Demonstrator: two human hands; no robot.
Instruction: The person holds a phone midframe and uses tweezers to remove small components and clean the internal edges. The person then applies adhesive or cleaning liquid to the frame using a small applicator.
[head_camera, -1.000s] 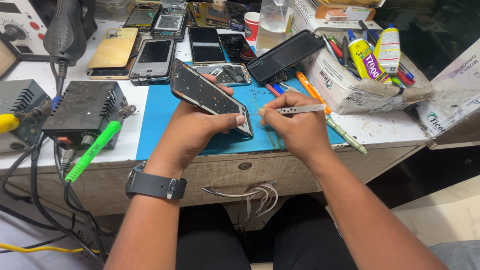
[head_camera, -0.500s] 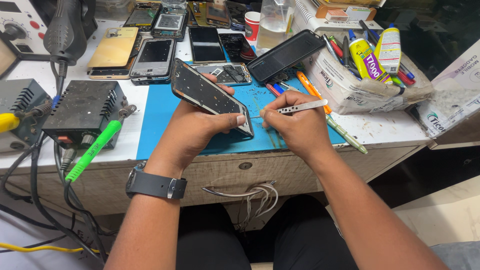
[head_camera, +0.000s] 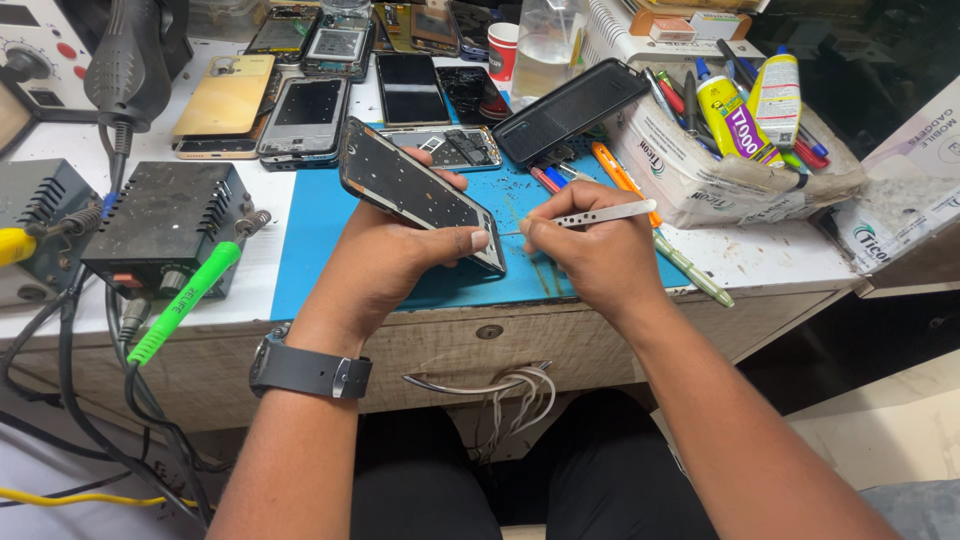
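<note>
Black, flat rectangular phone frame (head_camera: 415, 192), tilted above the blue work mat (head_camera: 310, 250), gripped firmly in the left hand (head_camera: 400, 262). Right hand (head_camera: 590, 250), just right, pinches slim silver metal tweezers (head_camera: 605, 213); green-handled soldering iron (head_camera: 185, 300) lies left.

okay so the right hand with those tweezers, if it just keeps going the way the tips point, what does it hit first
Most likely the lower corner of the opened phone, held tilted in the left hand. The right hand aims the tweezers leftward at that corner, beside the left thumb. Depth is unclear, so the thumb tip could come first.
</note>
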